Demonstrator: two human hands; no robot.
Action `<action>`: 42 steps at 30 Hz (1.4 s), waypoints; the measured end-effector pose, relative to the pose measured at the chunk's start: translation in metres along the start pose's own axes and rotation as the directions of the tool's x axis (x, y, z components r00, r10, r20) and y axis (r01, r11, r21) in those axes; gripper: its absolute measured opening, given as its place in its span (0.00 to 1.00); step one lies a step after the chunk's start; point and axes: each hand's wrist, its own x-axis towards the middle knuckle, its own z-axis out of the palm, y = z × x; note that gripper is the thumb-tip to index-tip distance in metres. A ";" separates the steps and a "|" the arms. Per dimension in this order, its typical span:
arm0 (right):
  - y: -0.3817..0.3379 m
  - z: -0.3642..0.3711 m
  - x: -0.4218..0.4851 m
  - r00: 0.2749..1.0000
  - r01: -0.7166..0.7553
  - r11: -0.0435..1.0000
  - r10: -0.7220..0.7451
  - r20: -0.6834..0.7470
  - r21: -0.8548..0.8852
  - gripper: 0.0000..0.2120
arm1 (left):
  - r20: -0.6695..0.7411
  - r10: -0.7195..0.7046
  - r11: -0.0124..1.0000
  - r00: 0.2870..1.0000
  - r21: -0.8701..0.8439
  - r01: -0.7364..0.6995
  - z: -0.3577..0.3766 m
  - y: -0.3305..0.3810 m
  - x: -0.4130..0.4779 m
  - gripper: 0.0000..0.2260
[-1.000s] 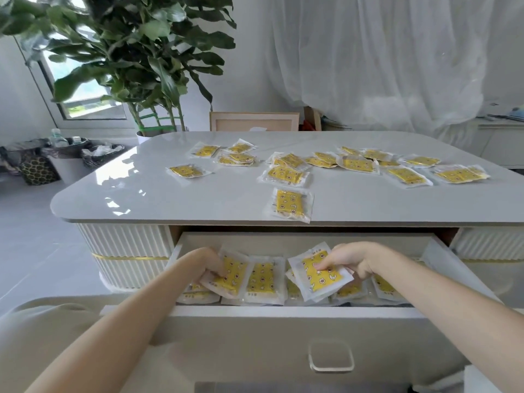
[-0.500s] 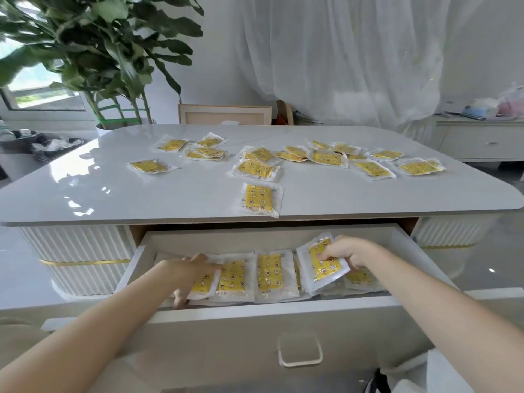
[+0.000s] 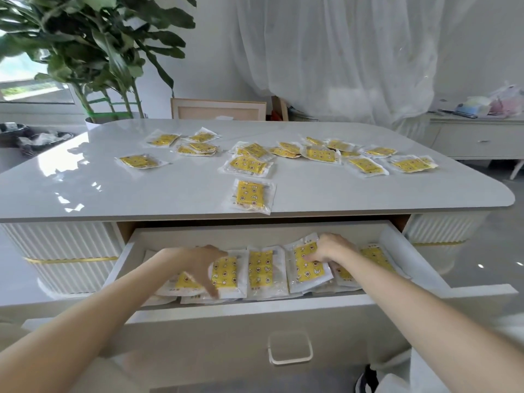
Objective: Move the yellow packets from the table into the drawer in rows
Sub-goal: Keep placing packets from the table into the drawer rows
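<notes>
At the left end of the drawer (image 3: pixel 255 231), the left hand (image 3: pixel 198 265) lies spread and flat, pressing on the row of packets (image 3: pixel 259 269) and gripping nothing. Toward the drawer's right, the right hand (image 3: pixel 331 249) curls its fingers over the edge of one packet (image 3: pixel 304 272), holding it slightly askew. Loose packets (image 3: pixel 251 195) lie scattered on the table (image 3: pixel 113 191) behind the drawer; they look light, soft and slick in clear film, so a pinch on the sealed border should serve best.
</notes>
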 end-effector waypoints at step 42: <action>0.020 -0.043 -0.018 0.958 0.200 0.978 -0.182 0.221 -0.059 0.19 | -0.294 0.265 0.924 0.918 -0.196 -0.329 -0.028 0.114 0.051 0.21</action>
